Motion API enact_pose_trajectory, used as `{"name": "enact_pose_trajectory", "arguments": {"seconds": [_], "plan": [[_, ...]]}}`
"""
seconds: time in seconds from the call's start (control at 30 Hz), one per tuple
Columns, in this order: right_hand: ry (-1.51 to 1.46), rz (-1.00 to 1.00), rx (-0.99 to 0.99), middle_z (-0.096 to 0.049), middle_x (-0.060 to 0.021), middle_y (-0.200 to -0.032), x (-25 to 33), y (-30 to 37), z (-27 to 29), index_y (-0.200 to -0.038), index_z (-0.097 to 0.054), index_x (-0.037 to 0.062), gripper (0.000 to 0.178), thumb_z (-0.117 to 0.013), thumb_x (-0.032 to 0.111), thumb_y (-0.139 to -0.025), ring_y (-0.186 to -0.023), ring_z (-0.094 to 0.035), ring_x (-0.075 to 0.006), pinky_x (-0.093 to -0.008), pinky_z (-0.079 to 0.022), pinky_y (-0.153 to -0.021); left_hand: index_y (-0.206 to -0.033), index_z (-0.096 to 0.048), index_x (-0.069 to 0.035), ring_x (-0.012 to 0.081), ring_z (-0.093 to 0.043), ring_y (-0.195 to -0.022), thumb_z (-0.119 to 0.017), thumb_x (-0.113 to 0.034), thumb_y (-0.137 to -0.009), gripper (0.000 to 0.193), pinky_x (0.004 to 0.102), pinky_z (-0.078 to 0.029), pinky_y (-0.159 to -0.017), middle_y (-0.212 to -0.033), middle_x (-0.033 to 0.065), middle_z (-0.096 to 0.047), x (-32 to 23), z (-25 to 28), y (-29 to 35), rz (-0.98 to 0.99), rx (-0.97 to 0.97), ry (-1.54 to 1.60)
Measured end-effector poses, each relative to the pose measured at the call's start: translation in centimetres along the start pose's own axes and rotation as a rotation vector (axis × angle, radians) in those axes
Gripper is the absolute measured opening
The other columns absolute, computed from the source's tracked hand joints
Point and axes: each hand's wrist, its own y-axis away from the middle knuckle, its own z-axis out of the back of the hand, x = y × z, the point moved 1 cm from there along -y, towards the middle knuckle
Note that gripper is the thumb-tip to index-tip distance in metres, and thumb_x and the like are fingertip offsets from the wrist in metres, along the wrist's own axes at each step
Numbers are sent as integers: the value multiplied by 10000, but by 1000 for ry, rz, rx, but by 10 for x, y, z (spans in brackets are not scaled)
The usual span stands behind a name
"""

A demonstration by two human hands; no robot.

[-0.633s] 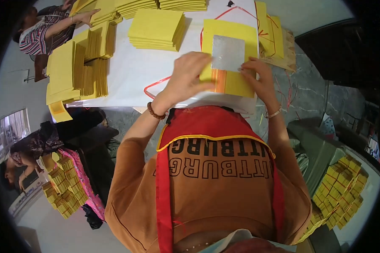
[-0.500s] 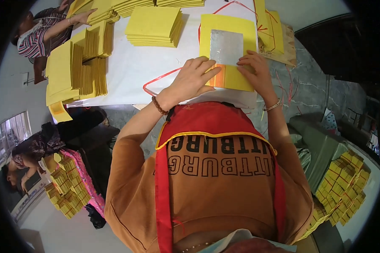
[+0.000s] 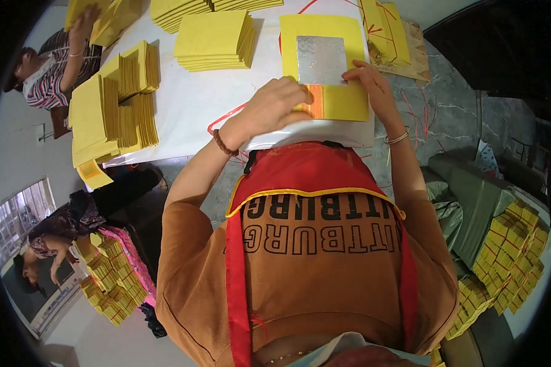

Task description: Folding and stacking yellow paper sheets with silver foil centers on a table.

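A yellow paper sheet point(image 3: 347, 104) lies in front of me near the table's front edge, a silver foil rectangle point(image 3: 320, 59) on its middle. Below the foil runs a short orange printed strip point(image 3: 316, 109). My left hand point(image 3: 275, 105) bends its fingers over the sheet's lower left part, by the strip; its thumb is mostly hidden. At the sheet's right side, my right hand point(image 3: 373, 88) has its fingers stretched, with the tips at the foil's lower right corner. Whether those tips lift the foil or just rest there, I cannot tell.
Stacks of yellow paper point(image 3: 214, 40) stand on the white table point(image 3: 196, 92), more point(image 3: 113, 110) along its left side. Red string point(image 3: 226, 116) lies beside my left wrist. A co-worker point(image 3: 52, 79) is at far left, another person point(image 3: 52, 251) at lower left. Tied yellow bundles point(image 3: 511, 254) are piled right.
My left fingers have drawn back and curled beside the orange strip. My right fingertips have moved to the foil's lower corner. The co-worker at far left has raised a hand. The view has shifted slightly.
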Motion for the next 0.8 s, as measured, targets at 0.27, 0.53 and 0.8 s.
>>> {"name": "enact_pose_trajectory", "arguments": {"seconds": [0.27, 0.53, 0.8], "plan": [[-24, -26, 6, -651, -61, -995, 3, -1, 0, -925, -674, 25, 384, -374, 262, -962, -1193, -452, -243, -342, -328, -1009, -891, -615, -44, 254, -568, -818, -604, -178, -835, 146, 339, -471, -695, -877, 81, -601, 2, -5, 3, 25, 76, -8], [-122, -12, 31, -635, -90, -1029, 3, 0, 2, -939, -662, 15, 550, -230, 353, -991, -1222, -417, -251, -344, -292, -1034, -941, -622, 5, 240, -591, -706, -535, -217, -913, 240, 321, -465, -673, -813, 139, -648, 14, 12, -8, 549, 230, 459], [-69, 29, 12, -618, -101, -1050, -1, 0, 1, -938, -661, 19, 556, -211, 341, -990, -1217, -419, -249, -350, -287, -1037, -898, -637, 14, 89, -502, -656, -566, -169, -883, 197, 247, -421, -611, -719, 38, -610, 23, 7, -6, 570, 211, 596]]}}
